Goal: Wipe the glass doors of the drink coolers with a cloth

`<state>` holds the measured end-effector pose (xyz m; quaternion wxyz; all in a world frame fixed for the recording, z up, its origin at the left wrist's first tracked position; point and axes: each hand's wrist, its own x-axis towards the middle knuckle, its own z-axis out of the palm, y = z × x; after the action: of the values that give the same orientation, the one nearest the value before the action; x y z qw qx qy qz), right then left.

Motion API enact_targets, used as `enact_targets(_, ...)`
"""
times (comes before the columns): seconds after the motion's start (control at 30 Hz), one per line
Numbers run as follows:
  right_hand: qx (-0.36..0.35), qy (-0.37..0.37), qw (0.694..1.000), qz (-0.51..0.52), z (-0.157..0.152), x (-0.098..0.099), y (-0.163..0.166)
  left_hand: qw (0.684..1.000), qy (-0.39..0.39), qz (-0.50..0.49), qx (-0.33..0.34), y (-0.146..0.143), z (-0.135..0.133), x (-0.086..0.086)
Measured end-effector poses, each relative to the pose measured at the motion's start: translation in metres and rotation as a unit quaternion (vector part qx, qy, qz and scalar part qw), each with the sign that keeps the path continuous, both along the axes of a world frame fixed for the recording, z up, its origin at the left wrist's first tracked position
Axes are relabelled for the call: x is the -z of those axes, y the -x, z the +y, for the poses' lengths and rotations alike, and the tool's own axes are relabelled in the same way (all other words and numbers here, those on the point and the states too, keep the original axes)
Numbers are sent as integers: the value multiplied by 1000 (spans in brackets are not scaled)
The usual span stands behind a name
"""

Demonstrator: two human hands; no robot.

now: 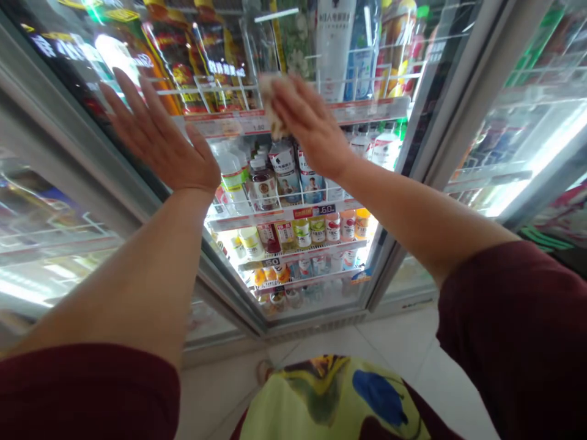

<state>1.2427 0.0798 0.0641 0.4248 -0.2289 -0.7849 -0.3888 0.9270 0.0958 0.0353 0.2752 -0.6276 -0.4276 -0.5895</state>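
Note:
My left hand (160, 137) lies flat with its fingers spread against the glass door (293, 308) of a drinks fridge, at the upper left. To the right, my right hand (312, 119) presses a pale, crumpled cloth (274, 110) on the same glass. The cloth is slightly blurred and partly covered by the fingers. Behind the pane, shelves hold rows of bottled drinks, among them a dark bottle with a white label (263, 183) and a tall white bottle (335, 36).
Metal door frames (486, 91) run down both sides, with more glass-fronted fridges beyond them. Below is a light tiled floor (385, 342). A yellow-green patterned apron (275, 409) covers my front. Lights reflect in the upper glass.

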Motion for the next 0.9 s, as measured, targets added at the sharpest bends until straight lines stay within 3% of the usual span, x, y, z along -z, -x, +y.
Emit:
enact_targets(0.07, 1, 51, 988, -146, -3, 2, 0, 1000, 5, 4, 4, 1, 0, 0)
enact_targets(0.1, -3, 59, 984, -169, -4, -1, -2, 1000, 4, 7, -2, 1, -1, 0)
enact_targets(0.17, -13, 34, 995, -93, -3, -13, -7, 1000, -5, 2, -15, 1, -1, 0)
enact_targets(0.27, -17, -25, 991, 129, 2, -29, -13, 1000, -1, -22, -9, -1, 2, -3)
enact_targets(0.33, -12, -13, 989, 148, 0, -26, -13, 999, 14, -43, -15, -3, 4, -5)
enact_targets(0.43, -14, 73, 995, -61, -9, -17, -12, 998, 30, -41, -44, -4, 3, -6)
enact_targets(0.53, -12, 121, 965, -231, -14, -26, -18, 999, 26, -4, -35, -4, -2, -4)
enact_targets(0.57, -15, 108, 970, -220, -14, -33, -20, 999, 21, 2, -30, -4, -4, -3)
enact_targets(0.63, -18, 58, 993, -99, -12, -44, -22, 999, 13, 2, -33, -5, -8, -2)
enact_targets(0.7, -12, 20, 999, 45, -12, -46, -19, 998, 9, 2, -55, -6, -9, 0)
enact_targets(0.73, -7, 22, 998, 66, -14, -44, -15, 998, 7, 5, -65, -7, -9, 0)
enact_targets(0.8, -9, 68, 997, -39, -16, -37, -8, 997, 3, 13, -73, -8, -9, 1)
enact_targets(0.9, -38, 125, 947, -292, -10, -37, -2, 999, -4, 13, -48, -8, -8, 1)
